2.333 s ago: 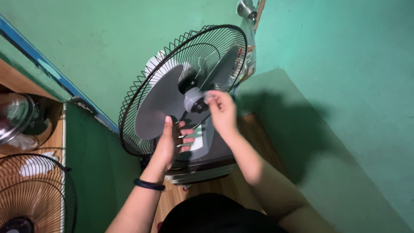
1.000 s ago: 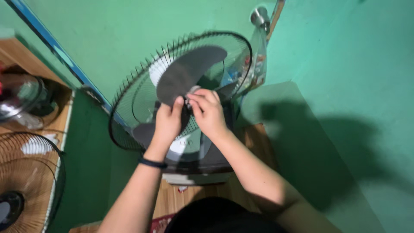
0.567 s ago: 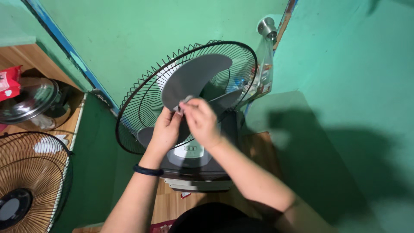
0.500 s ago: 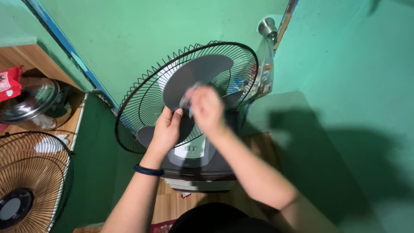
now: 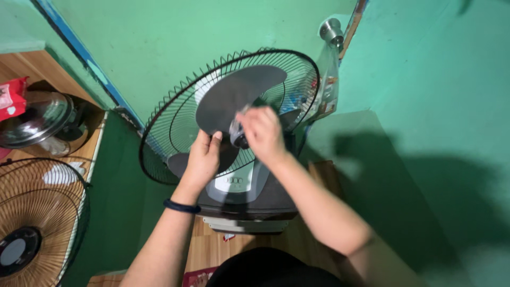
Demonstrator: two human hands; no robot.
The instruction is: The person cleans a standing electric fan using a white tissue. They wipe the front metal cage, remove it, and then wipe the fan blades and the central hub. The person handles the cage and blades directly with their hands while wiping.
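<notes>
A desk fan stands in front of me with its front guard off. Its black wire rear guard rings dark grey blades. My left hand grips the lower edge of a blade and holds it still. My right hand is closed over the small cap at the blade hub, fingers wrapped round it. The fan's grey and black base sits below my wrists on a wooden surface. A dark band circles my left wrist.
A loose wire fan guard lies at the lower left. A glass lid on a pot and a red packet sit on a wooden shelf at left. Green walls surround; a door knob is at top right.
My view has shifted and the fan sits more central. The blade has turned, one blade now pointing up. My right hand stays on the hub cap, working at it; my left keeps the blade.
</notes>
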